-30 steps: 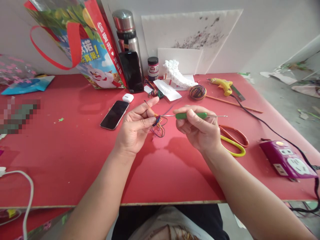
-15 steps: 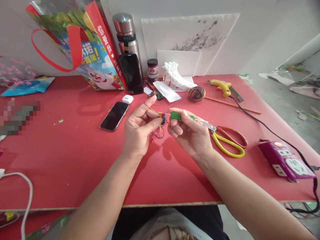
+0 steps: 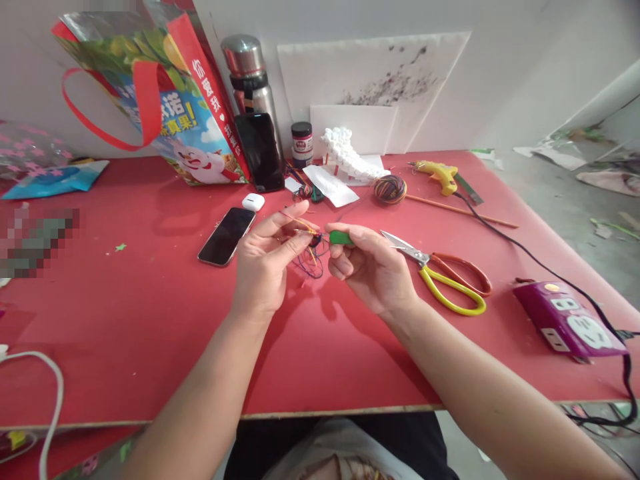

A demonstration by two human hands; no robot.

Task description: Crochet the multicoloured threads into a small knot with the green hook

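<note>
My left hand (image 3: pixel 264 257) pinches a small piece of multicoloured yarn work (image 3: pixel 316 240) between thumb and fingers, with yarn running over its raised index finger. Loose yarn ends (image 3: pixel 311 265) dangle below the piece. In my right hand (image 3: pixel 375 267) is a crochet hook (image 3: pixel 340 237) with a green grip; its thin metal shaft points left and meets the yarn work. Fingers cover part of the piece and the hook's tip is hard to make out. Scissors (image 3: pixel 440 270) with red and yellow handles lie just right of my right hand.
Behind the hands are a yarn ball (image 3: pixel 390 189), a white paper (image 3: pixel 331 187), a white knobbly object (image 3: pixel 350 153) and a jar (image 3: pixel 302 143). A phone (image 3: pixel 227 235) and earbud case (image 3: pixel 253 201) lie left. A glue gun (image 3: pixel 436 176) and purple power strip (image 3: pixel 570 320) are right.
Both hands have shifted slightly left in the view. The hook's shaft has moved further into the yarn work, and less of the green grip shows now.
</note>
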